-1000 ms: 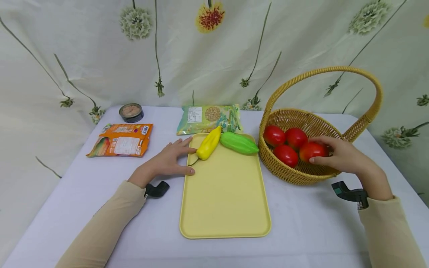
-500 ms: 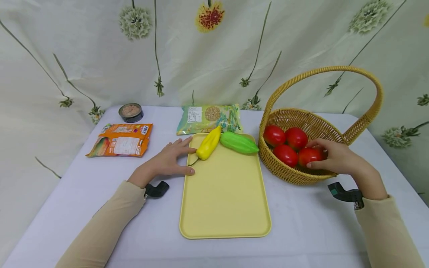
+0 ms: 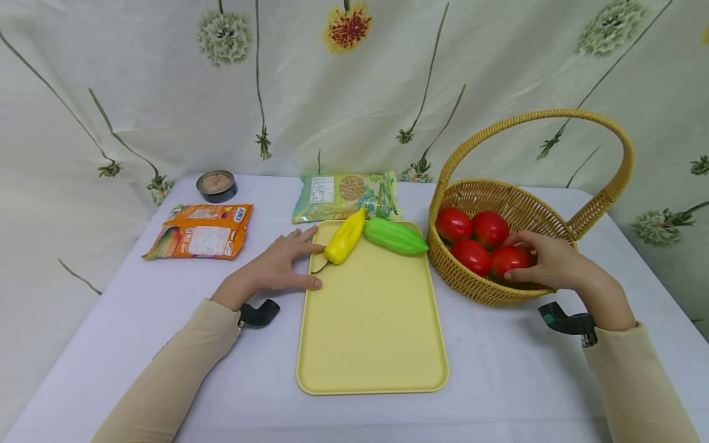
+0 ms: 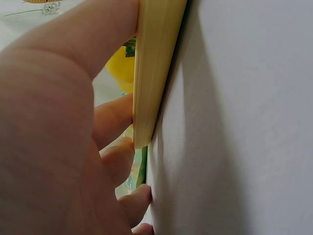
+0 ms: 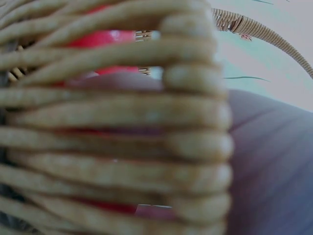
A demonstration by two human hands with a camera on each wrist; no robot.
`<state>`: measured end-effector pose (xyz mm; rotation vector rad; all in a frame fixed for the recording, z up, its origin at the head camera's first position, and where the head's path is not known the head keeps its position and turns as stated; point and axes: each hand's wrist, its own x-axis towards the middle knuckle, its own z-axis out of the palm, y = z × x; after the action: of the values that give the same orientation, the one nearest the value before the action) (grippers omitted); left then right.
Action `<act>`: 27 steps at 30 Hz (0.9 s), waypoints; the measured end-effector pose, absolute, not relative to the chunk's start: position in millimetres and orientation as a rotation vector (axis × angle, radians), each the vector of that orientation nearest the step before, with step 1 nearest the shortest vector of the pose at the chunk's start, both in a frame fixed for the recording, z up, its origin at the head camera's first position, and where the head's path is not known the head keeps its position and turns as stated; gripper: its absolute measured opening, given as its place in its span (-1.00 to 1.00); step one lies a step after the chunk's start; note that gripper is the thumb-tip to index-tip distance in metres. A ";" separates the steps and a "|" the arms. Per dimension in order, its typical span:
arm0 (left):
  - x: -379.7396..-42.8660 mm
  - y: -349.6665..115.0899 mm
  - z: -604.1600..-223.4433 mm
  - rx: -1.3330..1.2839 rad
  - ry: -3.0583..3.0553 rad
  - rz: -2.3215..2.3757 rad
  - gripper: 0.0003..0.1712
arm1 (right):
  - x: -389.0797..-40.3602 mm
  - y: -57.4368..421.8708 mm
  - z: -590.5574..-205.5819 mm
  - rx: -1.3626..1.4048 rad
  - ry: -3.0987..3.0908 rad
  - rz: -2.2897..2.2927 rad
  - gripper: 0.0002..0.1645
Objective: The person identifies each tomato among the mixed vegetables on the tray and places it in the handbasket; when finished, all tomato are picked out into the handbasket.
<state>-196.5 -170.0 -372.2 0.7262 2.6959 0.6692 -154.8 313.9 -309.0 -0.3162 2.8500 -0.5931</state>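
My right hand [image 3: 548,259] reaches into the wicker basket [image 3: 471,289] and grips the front-right tomato [image 3: 511,259], thumb in front and fingers behind it. In the right wrist view the basket's woven wall [image 5: 122,117] covers most of that hand and the tomatoes. Other red tomatoes [image 3: 454,223] lie beside it in the basket. My left hand [image 3: 279,263] rests with spread fingers at the left rim of the yellow tray [image 3: 373,326]; its thumb tip [image 4: 115,29] meets the rim. A yellow pepper [image 3: 344,239] lies near its fingertips, and a green pepper [image 3: 395,236] lies at the tray's far edge.
Behind the tray lies a green food packet [image 3: 348,195]. An orange packet [image 3: 200,232] and a small open can [image 3: 216,186] are at the back left. The tall basket handle [image 3: 554,115] arches above the right side. A floral cloth hangs behind the table.
My right hand has shifted slightly left inside the basket, and the tomato in it has moved left against the others. The left hand has stayed still.
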 end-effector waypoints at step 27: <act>-195.4 -169.4 -370.5 0.723 2.693 0.688 -0.09 | -154.1 313.3 -309.9 -0.319 2.857 -0.591 -0.32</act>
<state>-195.4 -169.4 -370.5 0.7225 2.6928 0.6881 -154.1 313.3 -309.9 -0.3191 2.8574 -0.5909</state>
